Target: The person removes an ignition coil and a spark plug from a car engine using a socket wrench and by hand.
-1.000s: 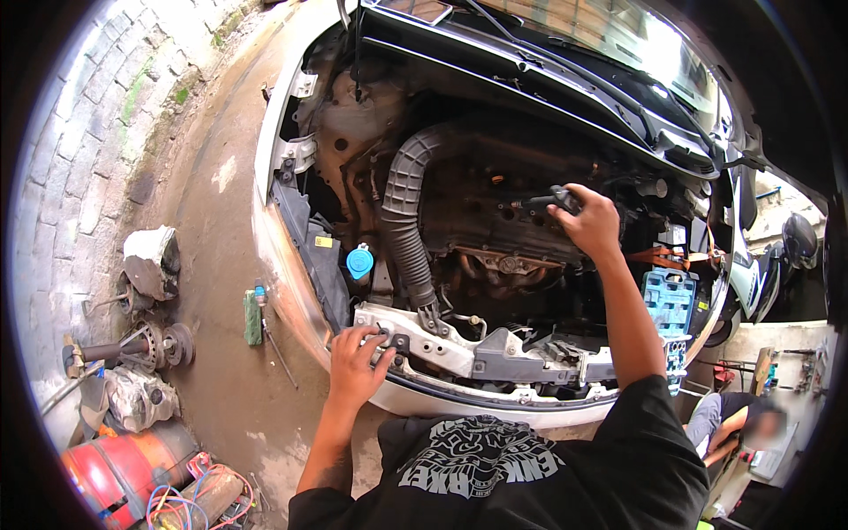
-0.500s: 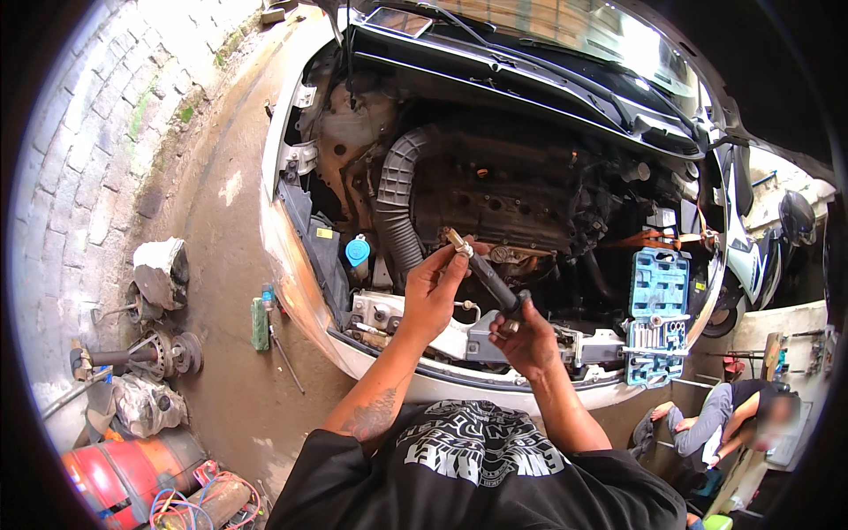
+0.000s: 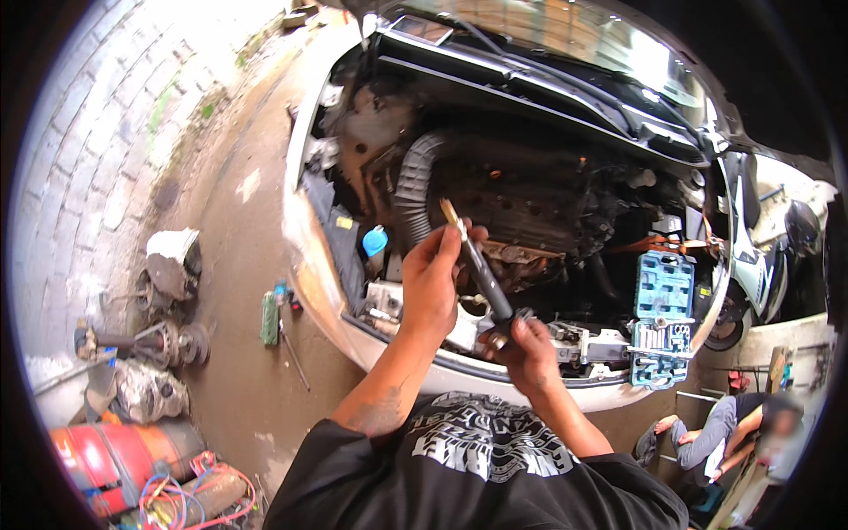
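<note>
In both hands, over the front of the open engine bay (image 3: 495, 199), I hold a black rod-shaped ignition coil (image 3: 488, 281), tilted up to the left. My left hand (image 3: 431, 281) pinches its upper end, where a brass-coloured tip (image 3: 450, 212) and a pale band stick out past the fingers. Around the thicker lower end my right hand (image 3: 530, 353) is closed, with a small metal piece (image 3: 499, 340) showing beside the thumb. Behind the coil lies the dark engine, and a grey ribbed hose (image 3: 415, 181) runs down to its left.
A blue socket set case (image 3: 662, 291) lies open on the bay's right front edge. Left of it is a blue reservoir cap (image 3: 374, 240). On the ground at left are a green box (image 3: 269, 318), a thin rod (image 3: 294, 358) and a red cylinder (image 3: 97, 464). A person (image 3: 733, 433) sits at right.
The coil's tip has risen a little and the coil stands slightly steeper. Both hands keep hold of it. The whole view has shifted, with the car sitting farther right.
</note>
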Motion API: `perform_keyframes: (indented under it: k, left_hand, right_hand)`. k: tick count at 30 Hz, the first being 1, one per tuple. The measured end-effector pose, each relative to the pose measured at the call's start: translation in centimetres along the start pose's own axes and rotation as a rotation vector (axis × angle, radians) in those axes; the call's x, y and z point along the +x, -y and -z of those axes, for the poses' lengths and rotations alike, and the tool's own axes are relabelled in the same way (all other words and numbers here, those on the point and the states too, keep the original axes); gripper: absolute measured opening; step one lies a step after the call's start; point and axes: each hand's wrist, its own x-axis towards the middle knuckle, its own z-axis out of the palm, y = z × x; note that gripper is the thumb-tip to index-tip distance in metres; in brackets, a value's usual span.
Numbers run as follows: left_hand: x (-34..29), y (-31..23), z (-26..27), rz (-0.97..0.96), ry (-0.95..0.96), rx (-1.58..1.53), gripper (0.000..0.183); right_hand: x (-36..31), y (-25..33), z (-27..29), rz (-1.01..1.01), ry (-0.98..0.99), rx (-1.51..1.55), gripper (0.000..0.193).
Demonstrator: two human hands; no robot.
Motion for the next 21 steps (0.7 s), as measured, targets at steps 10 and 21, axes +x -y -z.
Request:
perform_keyframes:
  k: [10, 21]
  left_hand:
    - [2.7, -9.8, 10.5, -0.457, -0.141, 0.338, 0.032]
    - [-3.3, -1.1, 26.2, -0.467, 0.407, 2.014, 0.021]
  right_hand:
    - [-2.6, 0.9, 3.4, 0.087, -0.081, -0.449, 0.026]
    - [-1.6, 1.7, 7.7, 0.032, -0.352, -0.573, 0.035]
